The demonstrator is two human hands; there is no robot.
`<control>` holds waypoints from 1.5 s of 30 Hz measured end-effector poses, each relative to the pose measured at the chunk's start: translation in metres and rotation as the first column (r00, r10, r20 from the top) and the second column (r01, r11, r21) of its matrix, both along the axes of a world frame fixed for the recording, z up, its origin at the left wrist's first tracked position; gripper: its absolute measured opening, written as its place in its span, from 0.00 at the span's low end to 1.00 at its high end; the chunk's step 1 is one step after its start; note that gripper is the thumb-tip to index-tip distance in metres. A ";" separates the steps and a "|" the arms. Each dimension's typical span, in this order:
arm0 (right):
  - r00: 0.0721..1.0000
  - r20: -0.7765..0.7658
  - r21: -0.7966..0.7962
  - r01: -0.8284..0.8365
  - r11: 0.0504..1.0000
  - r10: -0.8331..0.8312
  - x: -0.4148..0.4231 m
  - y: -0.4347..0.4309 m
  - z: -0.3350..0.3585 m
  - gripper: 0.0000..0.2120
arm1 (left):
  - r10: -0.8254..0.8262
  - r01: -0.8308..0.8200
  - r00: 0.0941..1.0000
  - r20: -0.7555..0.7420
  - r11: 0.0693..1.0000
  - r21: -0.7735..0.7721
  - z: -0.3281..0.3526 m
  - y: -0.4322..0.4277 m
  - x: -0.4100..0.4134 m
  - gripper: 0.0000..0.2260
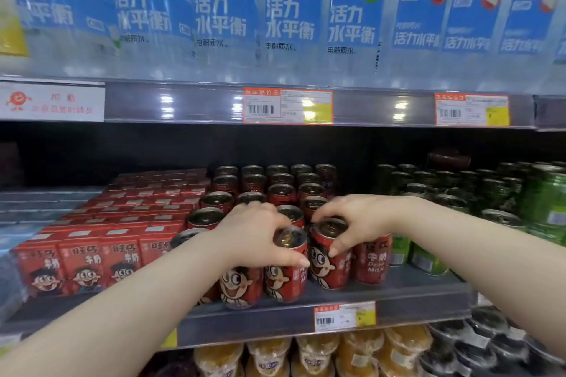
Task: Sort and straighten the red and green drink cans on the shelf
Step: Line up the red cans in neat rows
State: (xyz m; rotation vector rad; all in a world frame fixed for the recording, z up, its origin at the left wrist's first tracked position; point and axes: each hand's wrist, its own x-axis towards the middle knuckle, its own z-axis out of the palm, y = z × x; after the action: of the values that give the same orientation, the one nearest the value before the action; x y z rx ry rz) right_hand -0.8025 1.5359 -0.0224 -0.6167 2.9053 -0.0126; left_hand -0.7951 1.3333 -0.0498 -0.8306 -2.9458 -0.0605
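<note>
Middle shelf (398,294), grey front lip, front row of red cans. Left hand (254,236) is curled over the top of a front red can (286,277), thumb lying across its face; the can stands upright at the shelf edge. Right hand (352,220) pinches the rim of the neighbouring red can (324,266) from above with fingertips and thumb. That can leans slightly and sits just beside the left-hand can (cannot tell whether its base is touching the shelf).

Both cans carry a wide-eyed cartoon face on red. Another face can (242,288) stands below the left wrist. A fourth red can (372,260), just right of the held pair, reads "牛奶" and "MILK".

Behind the hands, rows of red cans (275,184) run back, silver pull-tab lids up. To the right is a block of green cans (459,187); the front green ones (425,260) stand just beside the "MILK" can, labels too blurred to read.

To the left are red cartons (92,257), printed "旺仔 牛奶" over the same cartoon face.

Shelf lip holds a price tag (344,317) with barcode and yellow patch; digits unreadable.

Shelf above: clear bottles (291,18), blue labels "活力水平衡", "电解质水".

Shelf below: cups of orange contents (321,352).
</note>
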 end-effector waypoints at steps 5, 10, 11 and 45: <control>0.993 0.101 -0.069 -0.053 0.996 0.060 0.010 0.004 0.006 0.33 | -0.072 0.047 0.985 0.157 0.987 0.155 -0.005 -0.001 -0.005 0.32; 0.995 0.090 -0.054 -0.042 0.998 0.047 0.010 0.005 0.003 0.36 | -0.130 0.084 0.971 0.201 0.971 0.223 -0.009 0.001 -0.008 0.31; 0.995 0.086 -0.046 -0.043 0.998 0.047 0.009 0.005 0.003 0.36 | -0.130 0.084 0.972 0.195 0.970 0.230 -0.009 0.001 -0.008 0.32; 0.980 -0.080 -0.041 -0.188 0.981 0.185 0.014 -0.052 -0.003 0.31 | 0.125 -0.113 0.990 -0.063 0.979 0.170 -0.023 -0.064 0.018 0.31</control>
State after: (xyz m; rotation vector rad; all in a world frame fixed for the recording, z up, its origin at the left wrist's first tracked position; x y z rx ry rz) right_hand -0.7883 1.4836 -0.0254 -0.9151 2.9134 -0.0358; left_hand -0.7776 1.2690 -0.0729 -0.6187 -2.8658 -0.2587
